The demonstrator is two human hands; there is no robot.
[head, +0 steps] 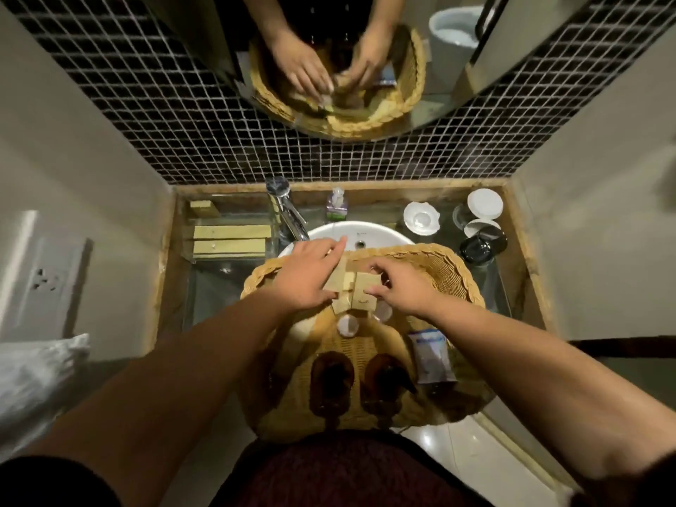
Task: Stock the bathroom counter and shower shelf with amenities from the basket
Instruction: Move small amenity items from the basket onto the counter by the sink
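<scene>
Tan kraft-paper boxes, small and square, sit bunched together at the far end of a woven wicker basket, and both of a person's hands are on them. The left hand lies over the left side of the cluster, fingers stretched nearly straight, its grip apart and loose, thumb against a box's near edge. The right hand has curled fingers, its grip clamped on the right-hand box, which is pinched between thumb and fingertips.

Nearer the person, the basket also holds two small white caps, two amber bottles side by side, and a plastic packet with blue print by the right wall.

The basket rests on the desk, covering the front of a white sink. Behind it stand a chrome tap and a pump soap bottle. Long tan boxes lie to the left. To the right are a white dish, lidded glasses and a dark cup. A mirror above, set in black mosaic tile, reflects the hands.
</scene>
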